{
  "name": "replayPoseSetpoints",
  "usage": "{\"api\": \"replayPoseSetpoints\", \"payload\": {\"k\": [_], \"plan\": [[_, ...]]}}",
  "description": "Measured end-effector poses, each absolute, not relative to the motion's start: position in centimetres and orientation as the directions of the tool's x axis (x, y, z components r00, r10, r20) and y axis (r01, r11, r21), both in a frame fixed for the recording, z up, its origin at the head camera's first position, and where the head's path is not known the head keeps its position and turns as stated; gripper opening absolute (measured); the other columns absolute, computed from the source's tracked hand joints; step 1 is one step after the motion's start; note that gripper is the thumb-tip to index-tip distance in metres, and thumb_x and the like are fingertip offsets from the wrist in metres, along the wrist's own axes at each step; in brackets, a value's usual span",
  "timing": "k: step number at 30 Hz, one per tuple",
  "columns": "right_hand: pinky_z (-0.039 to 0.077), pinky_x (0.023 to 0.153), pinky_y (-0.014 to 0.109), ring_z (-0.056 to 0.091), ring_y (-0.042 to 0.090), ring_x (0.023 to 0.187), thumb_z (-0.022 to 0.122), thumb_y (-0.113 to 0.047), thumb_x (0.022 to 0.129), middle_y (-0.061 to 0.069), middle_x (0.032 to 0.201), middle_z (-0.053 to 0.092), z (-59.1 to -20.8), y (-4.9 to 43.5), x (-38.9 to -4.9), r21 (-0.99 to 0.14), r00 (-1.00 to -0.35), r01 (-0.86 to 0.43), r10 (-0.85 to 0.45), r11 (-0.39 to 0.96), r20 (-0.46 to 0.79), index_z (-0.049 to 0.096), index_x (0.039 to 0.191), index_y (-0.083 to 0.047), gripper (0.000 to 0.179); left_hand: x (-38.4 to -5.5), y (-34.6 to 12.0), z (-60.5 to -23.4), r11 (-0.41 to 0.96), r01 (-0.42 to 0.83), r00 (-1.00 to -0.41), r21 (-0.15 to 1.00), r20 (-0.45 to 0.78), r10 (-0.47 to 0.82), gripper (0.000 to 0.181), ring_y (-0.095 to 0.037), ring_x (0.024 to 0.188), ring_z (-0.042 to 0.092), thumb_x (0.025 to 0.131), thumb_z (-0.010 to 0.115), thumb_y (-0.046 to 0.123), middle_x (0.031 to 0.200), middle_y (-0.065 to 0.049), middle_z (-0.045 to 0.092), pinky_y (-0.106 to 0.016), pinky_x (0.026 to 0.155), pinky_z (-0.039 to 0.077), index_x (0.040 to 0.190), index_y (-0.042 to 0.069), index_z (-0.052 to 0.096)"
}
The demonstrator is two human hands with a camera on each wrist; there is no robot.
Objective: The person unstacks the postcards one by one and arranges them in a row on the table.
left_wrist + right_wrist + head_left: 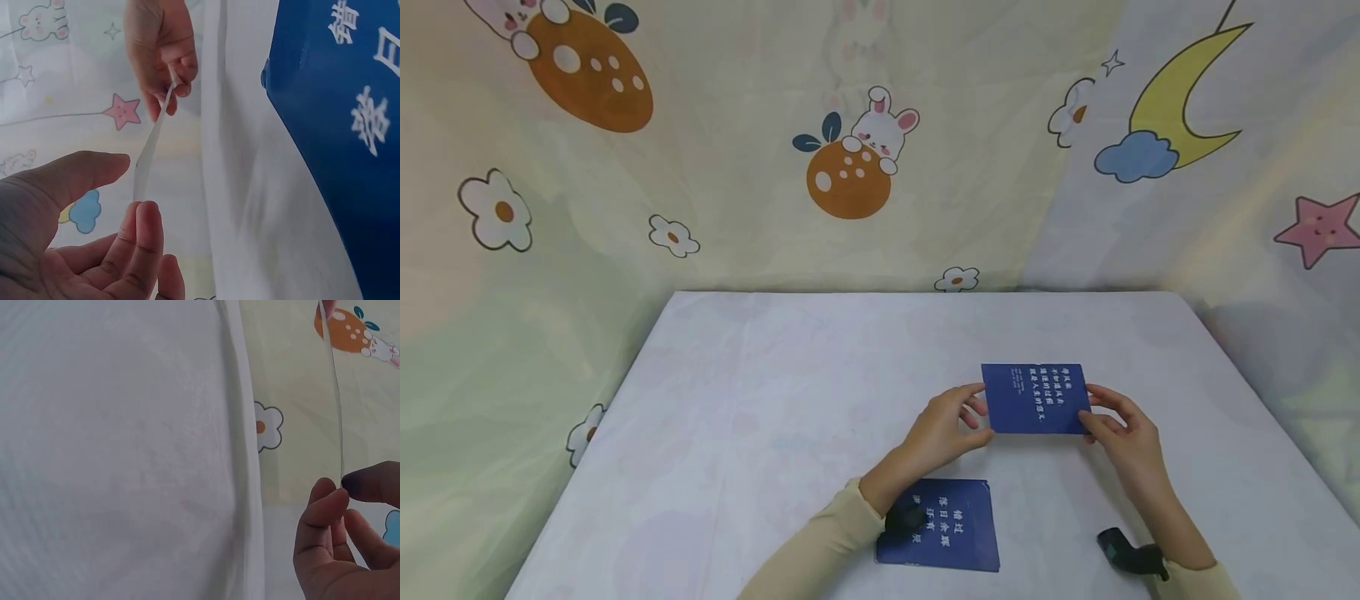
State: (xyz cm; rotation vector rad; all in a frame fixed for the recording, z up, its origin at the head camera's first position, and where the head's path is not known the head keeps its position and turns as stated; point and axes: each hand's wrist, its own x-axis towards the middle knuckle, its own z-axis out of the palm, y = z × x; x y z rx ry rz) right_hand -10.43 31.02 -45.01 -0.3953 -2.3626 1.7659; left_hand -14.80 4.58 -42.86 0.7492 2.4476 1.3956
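Observation:
A blue card (1033, 400) with white printed writing is held up over the table, its printed face showing in the head view. My right hand (1123, 433) pinches its right edge between thumb and fingers. At the left edge is my left hand (943, 425), thumb and fingers spread apart, fingertips right at the edge. The left wrist view shows the card (149, 153) almost edge-on, between the left hand (106, 231) and the far right hand (164, 44). In the right wrist view it is a thin pale line (337, 406) running up from the pinching right hand (337, 537).
More blue cards (970, 533) with white writing lie stacked on the white-covered table (760, 417), partly beneath the left wrist and its black camera (906, 518). Another black camera (1127, 554) sits at the right wrist. Cartoon-printed cloth (737, 125) surrounds the table.

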Motion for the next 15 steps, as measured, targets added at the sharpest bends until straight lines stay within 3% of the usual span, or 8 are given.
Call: {"api": "replayPoseSetpoints", "payload": {"k": [7, 15], "plan": [[0.051, 0.065, 0.015, 0.058, -0.006, 0.078, 0.061, -0.006, 0.095, -0.007, 0.107, 0.046, -45.2, 32.1, -10.6, -0.931, -0.946, 0.144, 0.323, 0.336, -0.03, 0.046, 0.142, -0.005, 0.049, -15.1, 6.1, -43.2, 0.368, 0.235, -0.825, 0.9, -0.016, 0.565, 0.069, -0.003, 0.085, 0.06, 0.084, 0.076, 0.012, 0.111, -0.007, 0.064, -0.014, 0.066, 0.049, 0.144, 0.002, 0.044], [0.05, 0.068, 0.012, 0.054, -0.01, 0.083, 0.062, -0.015, 0.096, -0.003, 0.111, 0.046, -45.6, 34.2, -10.8, -0.876, -0.937, 0.208, 0.346, 0.436, -0.05, 0.044, 0.144, -0.004, 0.053, -16.3, 8.1, -44.0, 0.333, 0.036, -0.796, 0.942, -0.175, 0.58, 0.075, -0.003, 0.086, 0.063, 0.081, 0.079, 0.017, 0.107, 0.002, 0.063, -0.02, 0.07, 0.051, 0.146, 0.008, 0.043]]}}
